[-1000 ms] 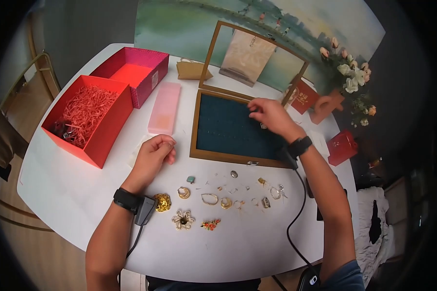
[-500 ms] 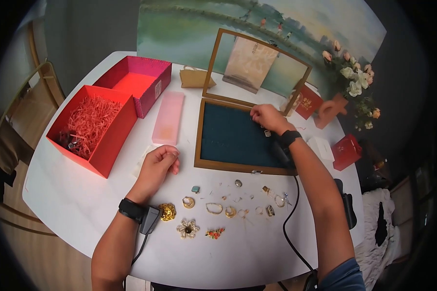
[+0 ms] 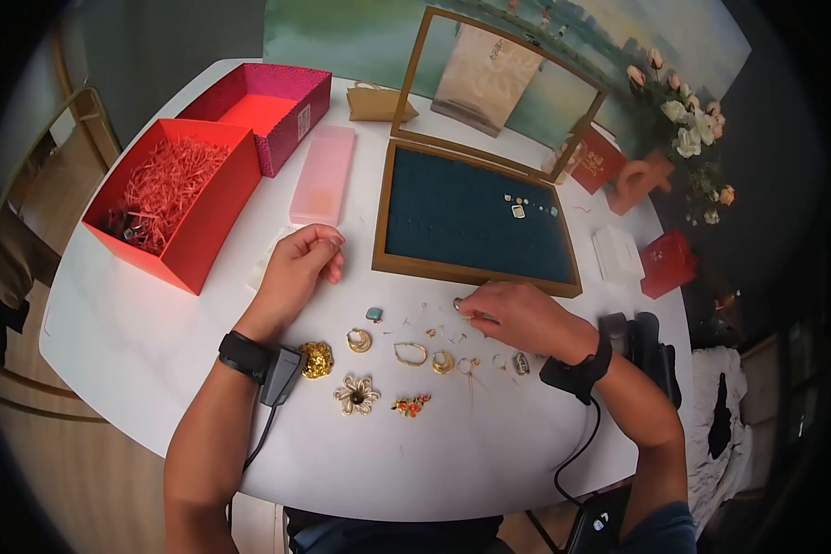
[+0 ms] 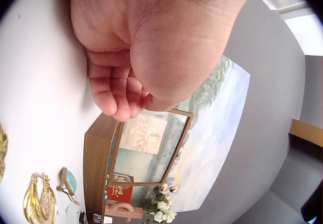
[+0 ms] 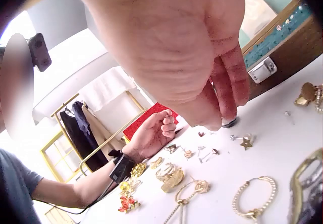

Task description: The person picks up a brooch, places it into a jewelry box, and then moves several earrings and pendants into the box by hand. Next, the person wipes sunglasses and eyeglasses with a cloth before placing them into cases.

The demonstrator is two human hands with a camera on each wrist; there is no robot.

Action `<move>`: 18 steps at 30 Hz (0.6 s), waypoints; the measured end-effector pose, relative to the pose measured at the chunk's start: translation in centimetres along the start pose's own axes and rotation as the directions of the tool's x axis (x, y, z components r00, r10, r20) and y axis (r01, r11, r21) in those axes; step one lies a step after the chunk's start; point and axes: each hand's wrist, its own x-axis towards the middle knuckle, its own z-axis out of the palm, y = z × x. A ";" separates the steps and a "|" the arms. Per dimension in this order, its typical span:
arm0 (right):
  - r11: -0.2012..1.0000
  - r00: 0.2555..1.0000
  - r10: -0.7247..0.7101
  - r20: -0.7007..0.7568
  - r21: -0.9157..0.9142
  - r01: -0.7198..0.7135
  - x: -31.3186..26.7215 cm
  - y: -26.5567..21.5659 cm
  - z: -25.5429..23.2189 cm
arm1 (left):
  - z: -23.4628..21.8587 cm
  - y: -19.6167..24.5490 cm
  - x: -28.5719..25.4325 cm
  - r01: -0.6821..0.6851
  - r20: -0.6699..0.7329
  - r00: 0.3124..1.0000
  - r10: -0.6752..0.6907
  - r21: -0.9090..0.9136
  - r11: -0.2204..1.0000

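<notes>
My right hand (image 3: 522,316) has its fingertips and thumb at a small silvery oval earring (image 3: 457,304) on the table; the right wrist view shows its dark edge (image 5: 229,123) at the fingertips. Several earrings lie about it, among them a gold star stud (image 5: 246,142), a turquoise earring (image 3: 374,315) and gold hoops (image 3: 358,341). Loosely curled, my left hand (image 3: 297,263) rests on the table and holds nothing. Beyond stands a wooden jewelry case (image 3: 386,212), lid raised, with a few small earrings (image 3: 518,211) on its dark teal lining.
On the left stand a red box (image 3: 217,217) of shredded paper and a magenta box (image 3: 295,129). A pink tray (image 3: 323,175) lies beside the case. Near my body are a flower brooch (image 3: 355,395) and a red-flowered brooch (image 3: 411,405). To the right sit a white box (image 3: 618,254) and a red bag (image 3: 667,264).
My right hand has left the upper right of the case and come down to the oval earring on the table. The left hand has stayed in place. The view has tilted slightly.
</notes>
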 end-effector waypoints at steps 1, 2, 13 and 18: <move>1.000 1.000 0.002 -0.007 -0.001 -0.002 -0.3 0.1 0.0 | 0.0 0.0 0.0 -0.003 0.005 1.000 0.003 0.004 1.000; 1.000 1.000 0.019 -0.004 -0.003 -0.019 -0.5 0.2 -0.1 | -0.1 -0.1 0.0 0.009 0.002 1.000 -0.009 0.006 1.000; 0.978 1.000 0.022 -0.009 0.206 -0.019 2.5 -3.1 1.8 | -0.2 -0.1 0.0 0.017 -0.003 1.000 -0.017 -0.014 1.000; 0.993 0.998 0.009 0.055 0.119 -0.015 2.9 -2.6 2.0 | -0.3 -0.1 0.1 0.001 0.025 1.000 -0.001 -0.008 1.000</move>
